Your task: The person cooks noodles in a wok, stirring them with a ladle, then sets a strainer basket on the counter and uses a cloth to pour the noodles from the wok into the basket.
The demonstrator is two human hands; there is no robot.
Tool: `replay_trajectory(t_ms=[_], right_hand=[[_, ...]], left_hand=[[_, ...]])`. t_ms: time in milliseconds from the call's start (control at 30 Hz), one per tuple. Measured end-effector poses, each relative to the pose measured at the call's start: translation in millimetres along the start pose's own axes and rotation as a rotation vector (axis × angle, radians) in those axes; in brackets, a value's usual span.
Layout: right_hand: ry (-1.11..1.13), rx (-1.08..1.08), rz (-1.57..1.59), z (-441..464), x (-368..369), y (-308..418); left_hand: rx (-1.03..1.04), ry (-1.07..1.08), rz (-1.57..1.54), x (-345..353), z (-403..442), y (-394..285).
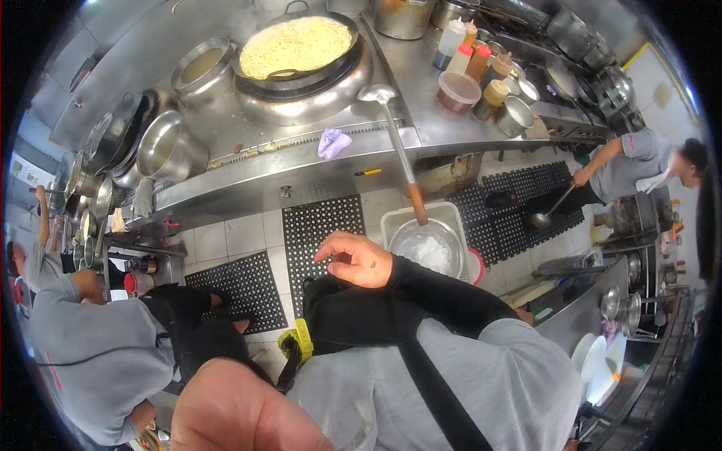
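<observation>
My right hand (357, 259) is in front of my body, in a black sleeve. It holds nothing; its fingers are loosely curled, with a gap between thumb and index finger. My left hand (241, 413) looms very large and close to the camera at the bottom edge, and its fingers are hidden. A yellow band (296, 343) shows by my waist. Beyond my right hand, a long ladle (398, 146) with a wooden handle rests across the counter edge, its handle end sticking out over a metal bowl of white powder (432, 252).
A big wok of noodles (301, 49) sits on the steel counter (226, 135), with a purple cloth (332, 143) at its edge. Sauce bottles (477, 64) stand on the right. One person (635, 161) holds a ladle at right; another (98, 353) is close at left. Black mats (241, 289) cover parts of the floor.
</observation>
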State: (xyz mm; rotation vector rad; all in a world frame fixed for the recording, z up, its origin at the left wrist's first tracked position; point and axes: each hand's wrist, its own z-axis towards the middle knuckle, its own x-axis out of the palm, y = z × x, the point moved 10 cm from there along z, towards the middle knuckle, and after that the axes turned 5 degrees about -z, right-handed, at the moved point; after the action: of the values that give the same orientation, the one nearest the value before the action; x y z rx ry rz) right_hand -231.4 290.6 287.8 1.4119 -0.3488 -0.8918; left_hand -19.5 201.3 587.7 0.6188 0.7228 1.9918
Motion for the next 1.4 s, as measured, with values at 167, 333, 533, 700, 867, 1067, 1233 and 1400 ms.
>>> replay_trajectory(t_ms=[167, 333, 533, 700, 867, 1067, 1233, 1400], right_hand=[[-0.007, -0.044, -0.018, 0.7, 0.5, 4.3], [0.016, 0.011, 0.001, 0.7, 1.2, 8.0], [0.004, -0.029, 0.027, -0.6, 1.9, 6.6], [0.007, -0.024, 0.011, -1.9, 4.0, 4.9], [0.040, 0.061, 0.045, -1.6, 7.4, 2.2], [0.015, 0.032, 0.070, -0.9, 7.3, 3.1], [0.019, 0.050, 0.057, -0.9, 5.6, 3.3], [0.023, 0.076, 0.053, -1.8, 5.7, 0.0]], left_hand=[[0.056, 0.320, -0.194, 57.1, 1.2, 8.7], [-0.015, 0.282, -0.105, 53.8, 2.2, 6.8], [0.010, -0.025, 0.095, 15.9, -2.9, 2.2], [-0.111, 0.175, -0.189, 46.6, 4.9, 10.8], [-0.310, 0.341, -0.484, 32.8, 5.2, 23.3], [-0.466, 0.203, -0.440, 29.4, -3.5, 26.1], [-0.595, 0.116, -0.433, 22.2, -10.4, 23.7], [-0.640, -0.018, -0.449, 12.0, -19.6, 20.1]])
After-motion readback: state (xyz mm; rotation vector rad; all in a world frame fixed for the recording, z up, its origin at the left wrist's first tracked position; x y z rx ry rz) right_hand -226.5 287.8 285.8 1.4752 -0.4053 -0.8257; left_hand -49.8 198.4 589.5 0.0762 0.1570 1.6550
